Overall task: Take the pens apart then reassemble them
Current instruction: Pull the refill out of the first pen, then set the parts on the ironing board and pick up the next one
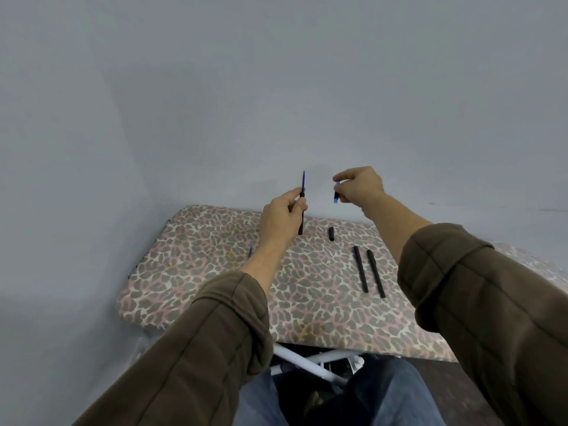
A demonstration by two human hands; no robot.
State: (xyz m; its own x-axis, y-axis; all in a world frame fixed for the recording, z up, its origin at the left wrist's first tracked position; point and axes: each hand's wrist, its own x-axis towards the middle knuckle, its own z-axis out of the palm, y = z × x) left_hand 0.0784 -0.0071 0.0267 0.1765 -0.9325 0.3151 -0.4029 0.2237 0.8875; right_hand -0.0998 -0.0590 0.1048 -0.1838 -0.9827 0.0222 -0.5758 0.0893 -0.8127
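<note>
My left hand (pixel 284 212) grips a black pen barrel (pixel 301 221) held upright above the table, with a thin blue refill (pixel 303 180) sticking up out of its top. To its right, my right hand (pixel 359 187) pinches a small blue pen tip piece (pixel 336 195), apart from the barrel. On the leopard-print table cover (pixel 215 290) lie a black cap (pixel 331 233) and two whole black pens (pixel 360 269) (pixel 376 273) side by side at the right. A bit of blue part (pixel 250 251) peeks out behind my left wrist, mostly hidden.
The table stands against a plain grey wall (pixel 276 87) at its far edge. White metal legs (pixel 307 362) show under the near edge, above my knees in blue jeans (pixel 390 395). Brown sleeves cover both forearms.
</note>
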